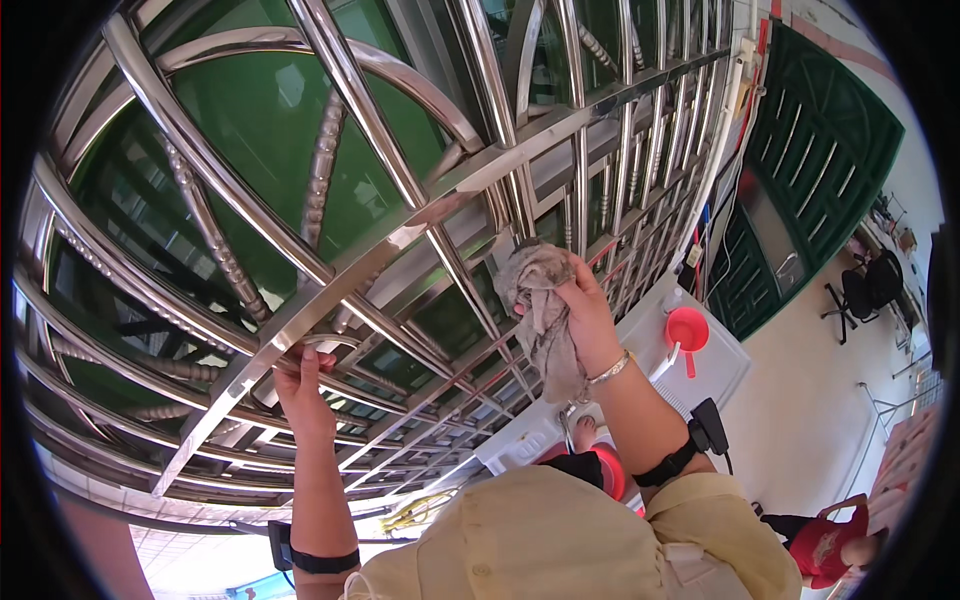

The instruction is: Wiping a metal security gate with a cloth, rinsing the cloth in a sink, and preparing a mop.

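Observation:
A crumpled grey-brown cloth (541, 289) is bunched in my right hand (596, 322). Its top presses against, or lies very near, a vertical bar of the stainless steel window grille (457, 184); I cannot tell which. The loose end of the cloth hangs down past my palm. My left hand (304, 382) grips a steel bar just under the grille's flat crossbar (300, 319), with the thumb up in front. Behind the bars are green window panes (277, 172), partly hidden by curved and twisted rods.
Below my right arm stands a white sink unit (720, 367) with a red dipper (687, 330) on it. A bare foot (585, 433) shows near a red basin (611, 471). Further off are a green metal door (806, 172), an office chair (862, 296) and a person in a red shirt (829, 551).

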`<state>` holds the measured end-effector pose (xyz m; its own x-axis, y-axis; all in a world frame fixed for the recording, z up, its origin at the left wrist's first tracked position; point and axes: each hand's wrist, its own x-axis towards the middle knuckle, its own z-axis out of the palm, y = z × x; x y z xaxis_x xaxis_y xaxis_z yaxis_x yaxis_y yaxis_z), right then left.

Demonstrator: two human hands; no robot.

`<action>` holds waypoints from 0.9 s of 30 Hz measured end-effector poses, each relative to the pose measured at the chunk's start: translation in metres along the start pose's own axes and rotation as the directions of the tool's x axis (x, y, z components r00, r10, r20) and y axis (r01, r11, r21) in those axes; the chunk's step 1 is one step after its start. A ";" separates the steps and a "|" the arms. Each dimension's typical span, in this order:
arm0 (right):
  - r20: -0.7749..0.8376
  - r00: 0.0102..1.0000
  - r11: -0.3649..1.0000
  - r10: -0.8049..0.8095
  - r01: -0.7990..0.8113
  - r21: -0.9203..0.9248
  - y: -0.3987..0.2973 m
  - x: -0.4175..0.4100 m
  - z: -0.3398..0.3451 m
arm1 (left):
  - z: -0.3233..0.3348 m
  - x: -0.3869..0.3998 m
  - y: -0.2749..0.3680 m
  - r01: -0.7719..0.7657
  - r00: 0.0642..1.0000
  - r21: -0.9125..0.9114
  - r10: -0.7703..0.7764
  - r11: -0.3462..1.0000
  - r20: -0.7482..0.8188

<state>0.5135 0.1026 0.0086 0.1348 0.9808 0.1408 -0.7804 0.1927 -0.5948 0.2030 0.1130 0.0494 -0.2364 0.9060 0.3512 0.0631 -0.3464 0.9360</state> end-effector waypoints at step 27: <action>0.593 0.376 -0.441 0.712 0.897 -0.040 -0.011 0.144 0.049 | 0.018 -0.009 0.000 -0.029 0.999 0.115 0.031 0.993 -0.013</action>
<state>0.5116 0.2404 0.0744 -0.8668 0.4888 0.0986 0.4893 0.7958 0.3567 0.2222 0.1089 0.0469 -0.2472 0.8917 0.3793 0.1811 -0.3420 0.9221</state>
